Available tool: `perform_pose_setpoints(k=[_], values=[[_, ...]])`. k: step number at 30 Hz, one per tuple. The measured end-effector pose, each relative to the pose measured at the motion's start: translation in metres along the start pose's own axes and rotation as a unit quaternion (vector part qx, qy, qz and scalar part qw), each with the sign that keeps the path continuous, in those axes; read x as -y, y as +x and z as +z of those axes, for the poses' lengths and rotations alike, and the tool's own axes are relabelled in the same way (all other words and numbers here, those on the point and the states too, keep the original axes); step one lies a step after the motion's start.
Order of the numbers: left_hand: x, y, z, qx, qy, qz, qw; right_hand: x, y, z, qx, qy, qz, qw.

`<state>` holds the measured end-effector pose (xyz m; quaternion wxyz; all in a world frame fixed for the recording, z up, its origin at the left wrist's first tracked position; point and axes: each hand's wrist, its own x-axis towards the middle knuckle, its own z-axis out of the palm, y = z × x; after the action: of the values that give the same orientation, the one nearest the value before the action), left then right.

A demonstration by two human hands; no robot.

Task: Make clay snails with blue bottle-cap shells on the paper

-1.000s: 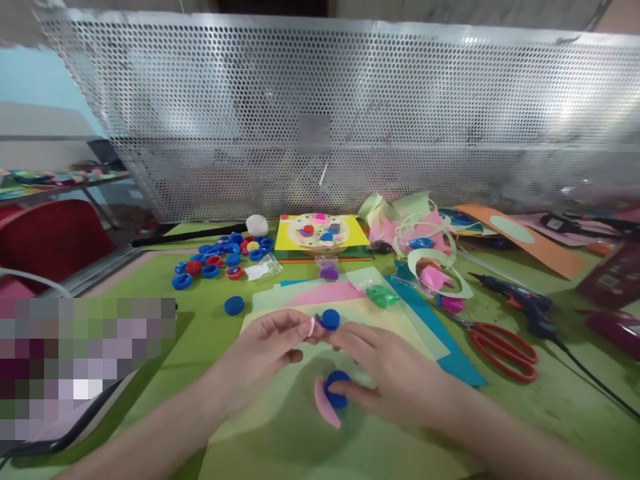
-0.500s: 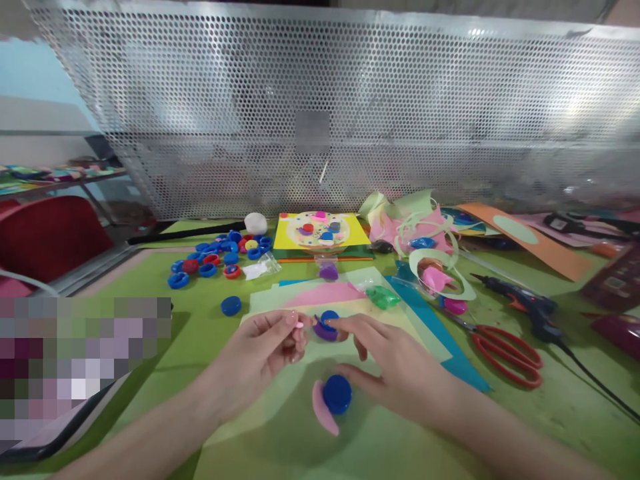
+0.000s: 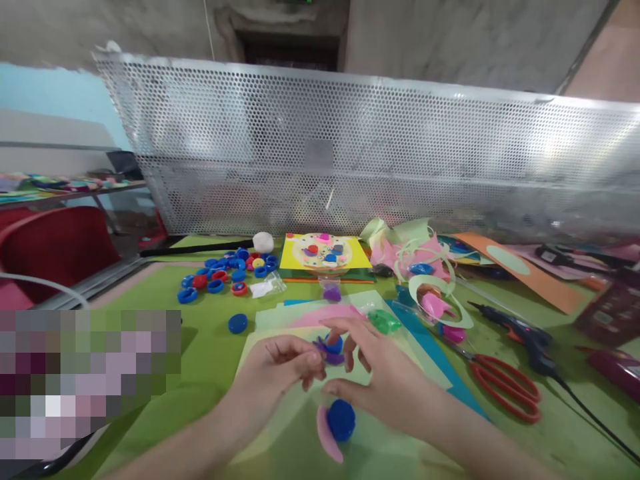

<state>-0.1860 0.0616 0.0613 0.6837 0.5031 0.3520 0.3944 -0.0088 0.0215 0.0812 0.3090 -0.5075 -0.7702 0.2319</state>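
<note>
I see pink crescent (image 3: 327,435) against near blue cap (image 3: 342,420), both on pale green paper (image 3: 280,437). Right hand (image 3: 385,373): fingers loosely spread, thumb well apart, released. Left hand (image 3: 275,373): fingertips bunched; cannot tell what they grip. Just beyond, purple crescent (image 3: 337,359) beside second blue cap (image 3: 336,343). Farther, yellow card (image 3: 363,260).

A single head-worn camera looks forward and down from above and behind the fingers (image 3: 347,325), close enough that both forearms (image 3: 197,437) cross the bottom edge. The view spans the tabletop (image 3: 155,290) around the fingers, the perforated metal screen (image 3: 380,157) beyond them and, higher up, the wall (image 3: 450,47) behind that screen.
</note>
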Motion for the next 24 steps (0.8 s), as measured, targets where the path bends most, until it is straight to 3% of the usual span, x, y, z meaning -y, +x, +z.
perform_pose_setpoints(k=[7,11,14,19,22,24], values=[[-0.001,-0.004,0.002,0.003,0.082,0.059,0.995,-0.002,0.010,0.016,0.009,0.067,-0.022,0.997],[0.001,-0.011,-0.001,0.049,0.194,0.146,0.969,-0.008,0.001,0.015,-0.023,0.068,-0.015,0.997],[0.006,-0.016,-0.004,0.083,0.273,0.189,0.940,-0.012,-0.002,0.010,-0.054,0.032,-0.061,0.996],[0.012,-0.018,-0.005,0.113,0.264,0.166,0.943,-0.019,-0.003,0.009,-0.099,-0.017,-0.162,0.982],[0.009,-0.020,-0.004,0.114,0.313,0.235,0.913,-0.022,-0.004,0.010,-0.133,-0.043,-0.214,0.967],[0.004,-0.023,-0.004,0.113,0.370,0.300,0.872,-0.021,-0.004,0.009,-0.147,-0.049,-0.233,0.960]])
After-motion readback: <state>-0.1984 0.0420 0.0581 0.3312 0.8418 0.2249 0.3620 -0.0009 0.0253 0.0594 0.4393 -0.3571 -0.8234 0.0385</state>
